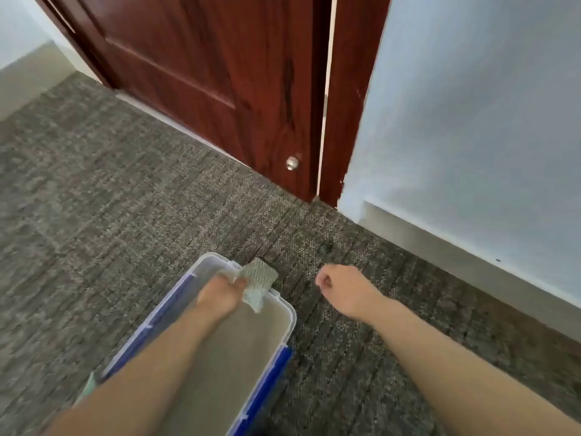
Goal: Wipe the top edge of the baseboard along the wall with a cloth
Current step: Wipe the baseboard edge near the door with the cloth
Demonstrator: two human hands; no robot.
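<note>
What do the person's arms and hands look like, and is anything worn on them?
Both arms are bare as far as the frame shows: no sleeve reaches the left forearm or the right forearm. The left hand and right hand wear no gloves. No watch, bracelet or ring is visible, though the picture is slightly blurred.

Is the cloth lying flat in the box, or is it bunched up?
Bunched up: the left hand grips the cloth crumpled at the far rim of the plastic box.

Red-brown door [201,73], mottled grey carpet [110,190], pale-green cloth [259,283]
</note>
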